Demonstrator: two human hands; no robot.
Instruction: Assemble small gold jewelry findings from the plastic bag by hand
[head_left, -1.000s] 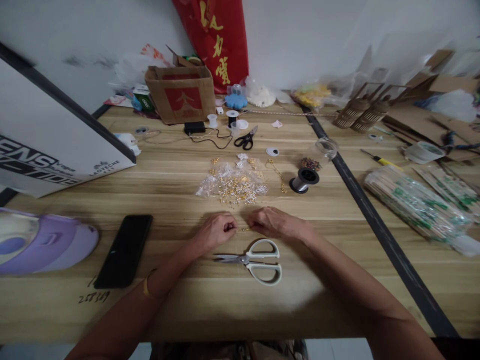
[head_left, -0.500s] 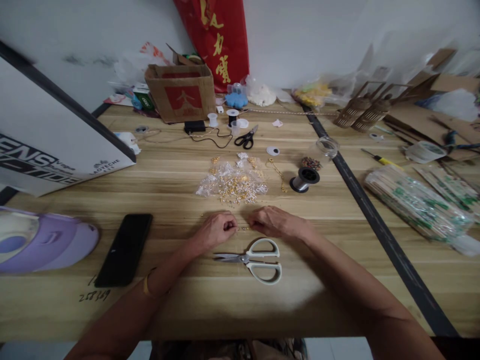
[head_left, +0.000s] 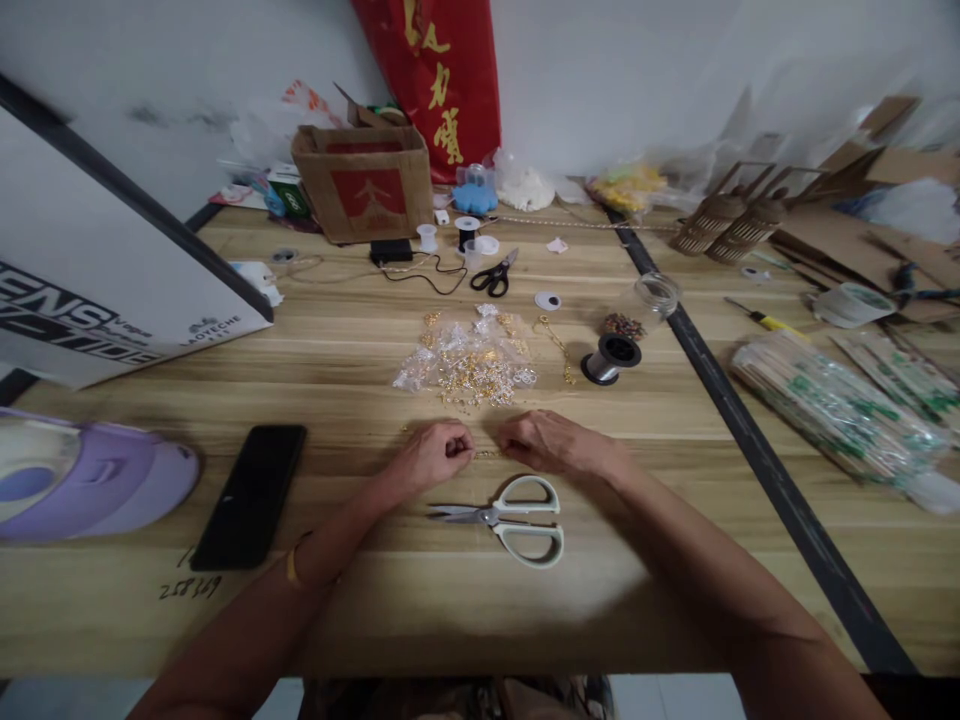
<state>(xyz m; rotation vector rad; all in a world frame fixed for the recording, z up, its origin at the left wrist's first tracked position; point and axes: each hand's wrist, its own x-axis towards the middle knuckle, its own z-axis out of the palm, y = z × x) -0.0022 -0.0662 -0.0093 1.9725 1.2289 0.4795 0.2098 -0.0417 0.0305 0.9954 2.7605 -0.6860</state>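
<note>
My left hand (head_left: pixel 431 457) and my right hand (head_left: pixel 546 442) rest on the wooden table (head_left: pixel 480 600), both pinched shut. Between their fingertips stretches a short string of tiny gold beads (head_left: pixel 487 454). Just behind the hands lies a heap of clear little bags with gold and silver findings (head_left: pixel 469 358). White-handled scissors (head_left: pixel 510 518) lie just in front of the hands, blades pointing left. A spool of thin wire (head_left: pixel 609 359) stands behind my right hand.
A black phone (head_left: pixel 249 495) and a purple object (head_left: pixel 82 480) lie at the left. Black scissors (head_left: pixel 493 275), a cardboard box (head_left: pixel 364 185), a glass jar (head_left: pixel 651 297) and small spools sit farther back. Bundles of sticks in plastic (head_left: pixel 832 405) lie right of a black strip (head_left: pixel 742 430).
</note>
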